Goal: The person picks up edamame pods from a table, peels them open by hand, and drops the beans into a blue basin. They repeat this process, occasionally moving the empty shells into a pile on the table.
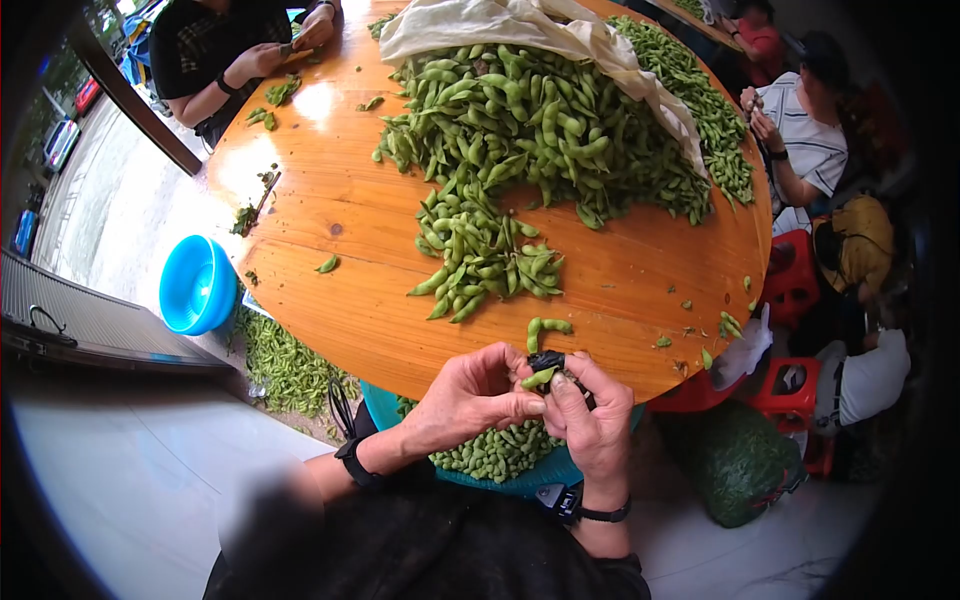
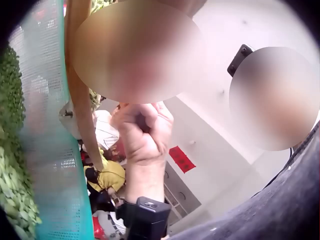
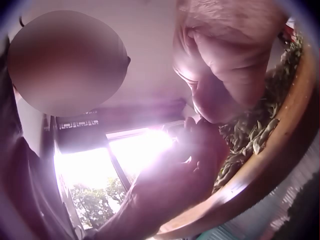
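Just beyond the near table edge, my two hands meet in the head view. My left hand (image 1: 475,392) pinches a green soybean pod (image 1: 538,379) between thumb and fingers. From the other side my right hand (image 1: 597,425) grips the same pod by its thumb and fingertips. Something black (image 1: 546,361) wraps or covers the fingertips there. A bent green pod (image 1: 535,332) shows just past the fingers. Below the hands is a teal basket (image 1: 385,408) with many shelled green beans (image 1: 495,455) in it. In the right wrist view the hands hide the pod.
A big pile of pods (image 1: 540,120) covers the far side of the round wooden table (image 1: 320,215), partly under a pale cloth (image 1: 480,25). A smaller heap (image 1: 480,260) lies nearer. Blue basins (image 1: 197,285) stand left, a green sack (image 1: 735,460) right. Other people sit around.
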{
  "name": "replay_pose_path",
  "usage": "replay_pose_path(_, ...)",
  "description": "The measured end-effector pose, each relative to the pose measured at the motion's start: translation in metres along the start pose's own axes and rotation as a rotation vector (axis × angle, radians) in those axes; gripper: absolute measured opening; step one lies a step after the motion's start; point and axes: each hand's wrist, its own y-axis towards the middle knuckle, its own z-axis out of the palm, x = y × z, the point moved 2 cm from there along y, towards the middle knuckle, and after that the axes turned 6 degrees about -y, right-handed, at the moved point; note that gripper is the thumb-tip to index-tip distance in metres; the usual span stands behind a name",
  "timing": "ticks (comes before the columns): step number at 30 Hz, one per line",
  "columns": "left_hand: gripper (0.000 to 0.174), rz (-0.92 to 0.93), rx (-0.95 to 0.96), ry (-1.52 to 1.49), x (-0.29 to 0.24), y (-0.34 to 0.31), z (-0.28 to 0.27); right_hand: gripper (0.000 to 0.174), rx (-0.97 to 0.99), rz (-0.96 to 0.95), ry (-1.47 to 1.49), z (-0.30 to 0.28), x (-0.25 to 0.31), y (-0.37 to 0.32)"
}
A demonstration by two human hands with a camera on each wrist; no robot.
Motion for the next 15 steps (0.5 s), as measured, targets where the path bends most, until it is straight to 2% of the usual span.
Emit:
replay_pose_path(2, 0.012, 0.104, -0.076, 0.350, 0.003, -0.003, -0.007, 0.014, -0.042, -0.013, -0.149, 0.004, 0.003, -0.004)
replay_pose_path(3, 0.012, 0.103, -0.079, 0.350, 0.001, -0.004, -0.005, 0.014, -0.041, -0.012, -0.148, 0.003, -0.001, -0.005)
replay_pose_path(5, 0.014, 0.209, -0.114, 0.709, -0.008, -0.004, 0.001, 0.015, -0.043, -0.240, -0.388, 0.002, -0.008, -0.005)
replay_pose_path(9, 0.020, 0.110, -0.097, 0.739, -0.018, -0.001, -0.005, 0.012, -0.093, -0.219, -0.439, 0.004, -0.007, -0.005)
replay_pose_path(11, 0.025, -0.083, 0.004, 0.601, -0.019, 0.000, -0.013, 0.012, -0.102, -0.063, -0.232, 0.005, -0.007, -0.007)
replay_pose_path(12, 0.027, -0.131, 0.022, 0.581, -0.023, 0.000, -0.013, 0.012, -0.100, -0.063, -0.231, 0.005, -0.008, -0.007)
replay_pose_path(15, 0.025, -0.163, 0.023, 0.487, -0.016, 0.001, -0.013, 0.014, -0.092, -0.015, -0.192, 0.003, -0.017, -0.004)
